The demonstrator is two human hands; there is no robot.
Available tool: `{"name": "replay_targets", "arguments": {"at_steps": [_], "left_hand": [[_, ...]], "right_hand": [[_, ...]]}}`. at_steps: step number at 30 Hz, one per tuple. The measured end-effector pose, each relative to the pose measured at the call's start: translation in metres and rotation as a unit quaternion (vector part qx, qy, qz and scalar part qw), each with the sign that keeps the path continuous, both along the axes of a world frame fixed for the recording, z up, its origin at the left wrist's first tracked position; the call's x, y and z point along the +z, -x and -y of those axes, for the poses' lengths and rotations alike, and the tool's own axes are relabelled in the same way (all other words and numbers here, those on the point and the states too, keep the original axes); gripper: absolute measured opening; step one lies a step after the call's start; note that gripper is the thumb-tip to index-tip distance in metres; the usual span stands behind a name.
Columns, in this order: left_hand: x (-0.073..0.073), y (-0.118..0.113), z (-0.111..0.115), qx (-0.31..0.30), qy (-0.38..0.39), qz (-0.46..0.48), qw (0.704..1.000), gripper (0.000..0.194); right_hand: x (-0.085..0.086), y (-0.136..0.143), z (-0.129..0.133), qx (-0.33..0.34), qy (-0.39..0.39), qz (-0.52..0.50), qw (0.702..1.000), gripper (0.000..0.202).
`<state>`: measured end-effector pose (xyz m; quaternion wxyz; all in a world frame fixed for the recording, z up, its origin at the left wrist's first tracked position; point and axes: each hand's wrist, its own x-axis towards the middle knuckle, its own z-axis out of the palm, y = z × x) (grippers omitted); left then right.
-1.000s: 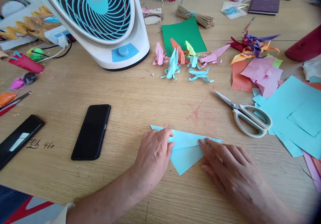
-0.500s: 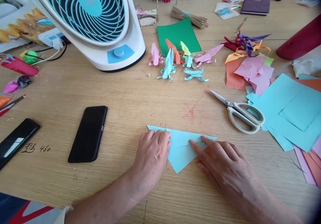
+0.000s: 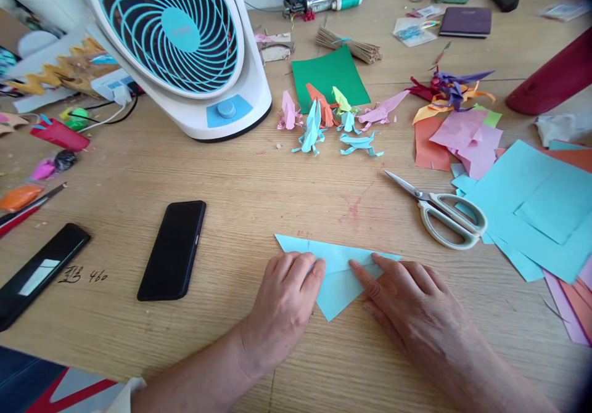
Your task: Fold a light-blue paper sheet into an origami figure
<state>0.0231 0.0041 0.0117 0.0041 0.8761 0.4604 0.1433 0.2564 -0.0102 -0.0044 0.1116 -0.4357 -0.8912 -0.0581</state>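
1. Lying to the left of the left hand (image 3: 287, 296), well apart from it, is a black phone (image 3: 172, 249). Farther left is a long, shiny black thing (image 3: 60, 249), and some dark writing (image 3: 83, 275) is on the table (image 3: 240, 179) between the two.
2. Far ahead of the left hand stands a big white and blue fan (image 3: 180, 31).
3. Ahead of both hands, little paper animals (image 3: 311, 132) stand in a bunch. They are blue, pink, orange and yellow-green. Behind them is a green sheet (image 3: 330, 71).
4. Near the right hand (image 3: 419, 302), just ahead of it, lie the scissors (image 3: 423, 196). Their blades point away from the hands.
5. Past the scissors, on the right hand's right side, are big blue sheets (image 3: 499, 203). Farther ahead are pink scraps (image 3: 456, 126).
6. The folded blue paper (image 3: 340, 283) lies on the table between the hands and partly under their fingers. One corner points back at the person.
7. The left hand curls its fingers down on the paper's left part and hides some of it. I cannot tell if it pinches the paper or just presses.
8. The right hand is loose, with two fingertips resting on the paper's right part.
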Motion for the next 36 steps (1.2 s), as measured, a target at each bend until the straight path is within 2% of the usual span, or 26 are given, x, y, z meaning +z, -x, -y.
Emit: {"name": "replay_targets", "arguments": {"at_steps": [5, 8, 14, 25, 28, 32, 36], "left_hand": [[0.001, -0.002, 0.003, -0.114, -0.010, -0.004, 0.993, 0.035], [-0.003, -0.003, 0.004, -0.139, -0.021, -0.022, 0.990, 0.036], [-0.008, -0.002, 0.008, -0.135, -0.027, -0.069, 0.988, 0.041], [-0.007, -0.011, 0.015, -0.096, -0.024, -0.141, 0.985, 0.045], [-0.005, -0.015, 0.015, -0.090, -0.030, -0.151, 0.984, 0.043], [0.002, -0.023, 0.011, -0.087, -0.020, -0.164, 0.982, 0.043], [0.013, -0.036, 0.001, -0.093, 0.019, -0.184, 0.978, 0.056]], "right_hand": [[0.005, 0.002, -0.002, 0.001, -0.010, 0.003, 1.000, 0.039], [0.006, 0.002, -0.002, 0.002, -0.011, 0.006, 1.000, 0.038], [0.008, 0.001, -0.003, 0.003, -0.011, -0.003, 1.000, 0.038], [0.010, -0.004, -0.006, 0.009, 0.032, -0.013, 0.999, 0.037], [0.011, -0.016, -0.011, 0.026, 0.095, -0.080, 0.992, 0.036], [0.009, -0.028, -0.017, 0.008, 0.164, -0.194, 0.967, 0.032], [0.006, -0.030, -0.020, -0.026, 0.191, -0.266, 0.944, 0.024]]}}
